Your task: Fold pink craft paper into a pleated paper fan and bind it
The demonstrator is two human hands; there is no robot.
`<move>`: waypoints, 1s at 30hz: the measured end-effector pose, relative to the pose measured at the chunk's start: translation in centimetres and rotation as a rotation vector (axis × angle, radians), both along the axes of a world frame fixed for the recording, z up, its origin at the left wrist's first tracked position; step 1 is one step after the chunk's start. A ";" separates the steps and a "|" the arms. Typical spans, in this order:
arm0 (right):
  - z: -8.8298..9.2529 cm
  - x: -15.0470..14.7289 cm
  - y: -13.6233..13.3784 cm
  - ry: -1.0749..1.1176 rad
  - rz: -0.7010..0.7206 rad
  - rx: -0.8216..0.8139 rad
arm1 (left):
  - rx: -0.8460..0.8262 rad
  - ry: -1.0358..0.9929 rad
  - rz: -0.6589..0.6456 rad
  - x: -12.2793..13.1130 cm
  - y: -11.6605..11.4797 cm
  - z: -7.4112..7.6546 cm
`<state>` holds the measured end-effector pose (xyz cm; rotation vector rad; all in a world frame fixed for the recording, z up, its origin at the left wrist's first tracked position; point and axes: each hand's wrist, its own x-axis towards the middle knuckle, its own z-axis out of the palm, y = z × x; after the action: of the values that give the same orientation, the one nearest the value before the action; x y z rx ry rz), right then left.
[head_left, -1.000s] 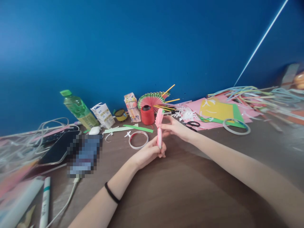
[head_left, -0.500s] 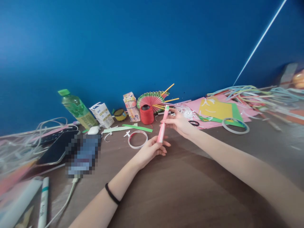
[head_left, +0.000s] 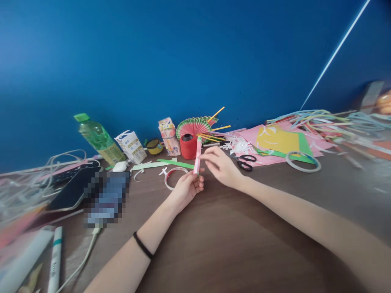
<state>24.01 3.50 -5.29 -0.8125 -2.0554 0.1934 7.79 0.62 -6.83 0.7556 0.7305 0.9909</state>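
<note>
A narrow pink folded paper strip (head_left: 197, 156) with green at its ends stands nearly upright over the table. Its lower end is pinched in my left hand (head_left: 187, 187), which wears a black band at the wrist. My right hand (head_left: 222, 167) is at the strip's right side, fingertips at its middle; whether they grip it or only touch it is unclear. Behind the strip are a red spool (head_left: 188, 147) and a pink and green pleated paper fan (head_left: 194, 127). A white tape ring (head_left: 168, 184) lies partly behind my left hand.
Black scissors (head_left: 245, 162) and coloured paper sheets (head_left: 276, 140) lie to the right, with another tape ring (head_left: 303, 167). A green bottle (head_left: 99, 138), a white carton (head_left: 131, 147), phones and cables are on the left. A blue wall (head_left: 183, 57) rises behind.
The pink strip has moved left and turned more upright. My left hand has shifted left with it. My right hand has come lower, its fingers off the strip's upper part, and the scissors now show more.
</note>
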 end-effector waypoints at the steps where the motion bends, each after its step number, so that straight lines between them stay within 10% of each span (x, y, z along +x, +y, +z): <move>1: -0.3 -0.1 -0.2 -0.108 0.052 0.064 | 0.012 -0.014 0.001 0.0 0.0 -0.1; 30: -2.5 -1.1 -1.3 0.072 0.109 0.035 | 0.161 0.079 -0.112 -0.4 -0.3 -0.8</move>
<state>22.96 2.23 -7.81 -0.6640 -2.0306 0.2433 7.35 0.34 -7.66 0.9704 0.6749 0.9298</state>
